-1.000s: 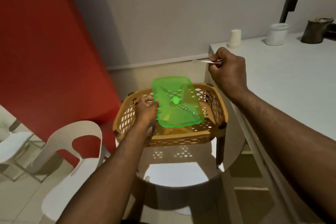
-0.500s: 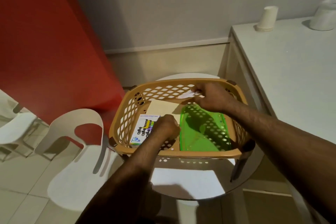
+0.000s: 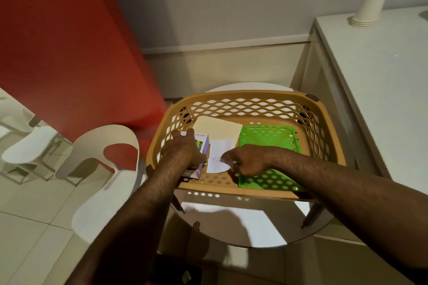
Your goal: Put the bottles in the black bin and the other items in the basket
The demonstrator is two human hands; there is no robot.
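Note:
A tan lattice basket stands on a round glass table. Inside it lie a green perforated tray, a cream sheet, a small white paper and a printed box. My left hand rests over the printed box with its fingers curled around it. My right hand holds the white paper's lower edge between fingertips, low in the basket. No bottles or black bin can be made out.
A white counter runs along the right, with stacked paper cups at its back. A white plastic chair stands left of the basket, before a red wall panel. A dark object lies on the floor below.
The green tray went from my left hand down into the basket's right side. My right hand brought the white paper from the counter into the basket. My left hand shifted onto the printed box.

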